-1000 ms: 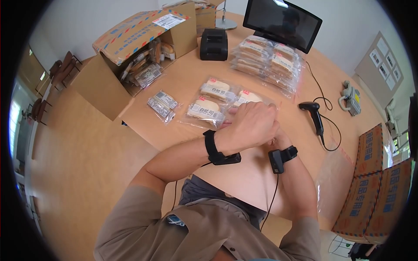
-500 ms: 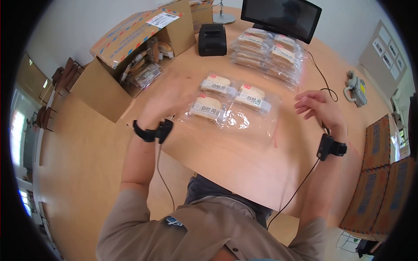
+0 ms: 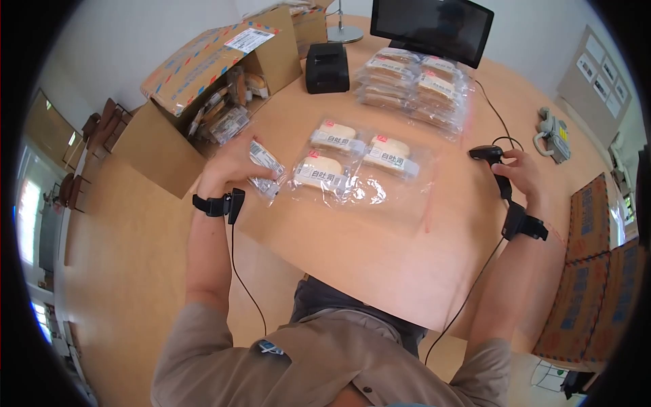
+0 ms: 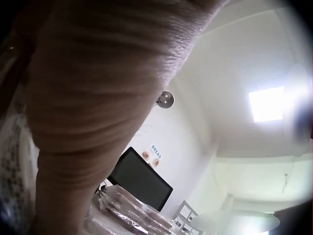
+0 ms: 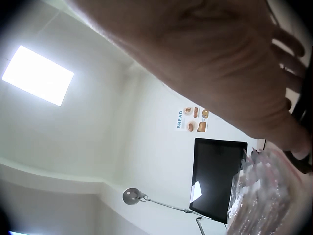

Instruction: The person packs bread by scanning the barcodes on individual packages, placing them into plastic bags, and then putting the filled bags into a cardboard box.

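Observation:
In the head view the left hand [image 3: 232,161] grips a small clear packet with a printed label [image 3: 263,160], its fingers and thumb around the packet's sides. The right hand [image 3: 523,175] curls its fingers and thumb round a black handheld scanner [image 3: 500,178] lying on the table. Between the hands, three bagged slices of white bread [image 3: 320,171] lie flat in clear plastic. The left wrist view shows the hand's underside [image 4: 93,88] with part of a packet at the left edge. In the right wrist view the hand [image 5: 210,68] touches a black object at the right edge.
An opened cardboard box [image 3: 159,139] with packets inside stands at the left. Behind are a black printer [image 3: 327,68], a monitor [image 3: 430,30] and stacked bread bags [image 3: 413,88]. A telephone [image 3: 555,138] and cartons [image 3: 576,298] are at the right.
The hands, together over the bread a second ago, have moved apart. The left has taken hold of the small packet; the right has closed round the scanner.

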Tool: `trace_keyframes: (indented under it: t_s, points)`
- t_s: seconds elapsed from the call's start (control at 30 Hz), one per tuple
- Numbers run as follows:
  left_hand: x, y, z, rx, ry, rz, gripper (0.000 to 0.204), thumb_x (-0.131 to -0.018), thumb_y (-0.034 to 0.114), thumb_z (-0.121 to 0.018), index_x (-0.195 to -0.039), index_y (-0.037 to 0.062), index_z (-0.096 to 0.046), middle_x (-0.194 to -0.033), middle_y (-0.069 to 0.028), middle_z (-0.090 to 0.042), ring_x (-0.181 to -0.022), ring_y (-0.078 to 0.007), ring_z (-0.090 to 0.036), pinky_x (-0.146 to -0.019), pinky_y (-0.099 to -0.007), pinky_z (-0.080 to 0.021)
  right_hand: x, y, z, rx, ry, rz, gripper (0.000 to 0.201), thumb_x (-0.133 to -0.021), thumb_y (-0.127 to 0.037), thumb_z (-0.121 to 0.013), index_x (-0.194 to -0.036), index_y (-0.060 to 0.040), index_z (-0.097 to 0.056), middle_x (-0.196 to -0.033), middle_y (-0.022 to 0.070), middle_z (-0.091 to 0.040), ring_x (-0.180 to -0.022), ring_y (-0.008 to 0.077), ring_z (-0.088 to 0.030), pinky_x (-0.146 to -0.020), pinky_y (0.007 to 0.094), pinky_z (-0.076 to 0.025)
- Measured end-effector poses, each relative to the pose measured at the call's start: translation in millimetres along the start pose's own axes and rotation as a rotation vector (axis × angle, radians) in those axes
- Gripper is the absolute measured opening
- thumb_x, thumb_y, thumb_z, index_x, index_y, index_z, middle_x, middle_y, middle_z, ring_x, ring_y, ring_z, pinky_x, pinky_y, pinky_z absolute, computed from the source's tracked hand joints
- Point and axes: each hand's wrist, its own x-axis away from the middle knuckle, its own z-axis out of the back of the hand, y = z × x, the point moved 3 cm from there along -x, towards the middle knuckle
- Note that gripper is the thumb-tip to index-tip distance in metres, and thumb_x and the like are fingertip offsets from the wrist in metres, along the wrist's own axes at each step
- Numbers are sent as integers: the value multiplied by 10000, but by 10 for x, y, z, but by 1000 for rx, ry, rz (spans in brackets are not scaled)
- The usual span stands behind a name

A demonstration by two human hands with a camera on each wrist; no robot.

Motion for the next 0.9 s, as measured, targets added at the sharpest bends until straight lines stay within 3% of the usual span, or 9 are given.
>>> trace_keyframes:
  t_s: [0.07,0.13,0.2,0.27,0.4,0.5,0.6,0.63,0.9]
  points:
    - [-123,173,69,128,1,-44,882,-727,358,-983,-1460,51,-601,-1317,-222,-692,-1258,-350,-657,-1095,-403,-513,-23,-66,-89,121,-34,19,523,-747,-318,-922,-1155,-14,-801,-1001,170,-809,-927,275,-778,-832,398,-590]
    - [-222,372,124,544,195,-150,764,-865,238,-887,-1503,23,-528,-1340,-175,-670,-1276,-263,-636,-1088,-380,-488,-89,15,-185,87,-42,30,470,-751,-307,-908,-1105,-15,-809,-971,167,-808,-905,275,-778,-819,401,-593]
    - [-280,697,128,631,210,-90,722,-947,190,-826,-1549,2,-476,-1362,-135,-659,-1276,-191,-611,-1070,-343,-487,-181,65,-309,52,-61,54,419,-756,-297,-894,-1056,-15,-818,-942,164,-808,-883,275,-779,-806,403,-596]
    - [-379,1060,86,1070,120,-253,696,-983,176,-809,-1560,-23,-474,-1373,-121,-658,-1257,-169,-617,-1056,-316,-491,-255,117,-376,115,-33,39,372,-772,-291,-883,-1026,-27,-820,-908,141,-808,-877,266,-777,-813,415,-595]
    - [-841,1554,-396,1450,-174,-230,556,-994,169,-822,-1459,-30,-592,-1264,-103,-745,-1124,-148,-721,-981,-315,-576,-362,273,-459,-62,-84,-4,311,-834,-210,-852,-1009,35,-778,-834,138,-773,-686,207,-748,-646,368,-592]
    - [-1046,1817,-778,1390,-396,-120,479,-986,158,-835,-1389,-25,-651,-1197,-95,-771,-1067,-152,-754,-928,-317,-619,-174,88,-364,-178,-105,-44,230,-897,-166,-810,-978,36,-736,-752,91,-722,-604,178,-719,-561,329,-576]
    - [-1162,1921,-1156,1377,-421,-100,452,-988,133,-828,-1375,-31,-664,-1175,-90,-771,-1051,-148,-751,-895,-298,-620,-32,-97,-260,-259,-128,-77,193,-930,-166,-780,-969,12,-716,-727,50,-685,-588,164,-699,-543,318,-575]
    - [-1221,1907,-1296,1382,-365,-138,468,-976,106,-822,-1391,-39,-663,-1155,-107,-769,-921,-147,-746,-765,-286,-594,-20,-140,-246,-335,-128,-44,203,-931,-177,-780,-978,10,-718,-735,44,-679,-582,154,-681,-540,314,-570]
    - [-976,1927,-1308,1363,-299,-256,554,-1036,78,-697,-1555,-37,-542,-1191,-68,-741,-1014,-115,-721,-856,-281,-583,257,-897,-329,-565,-283,119,284,-1040,-269,-756,-1160,-15,-717,-869,18,-698,-653,96,-614,-590,286,-522]
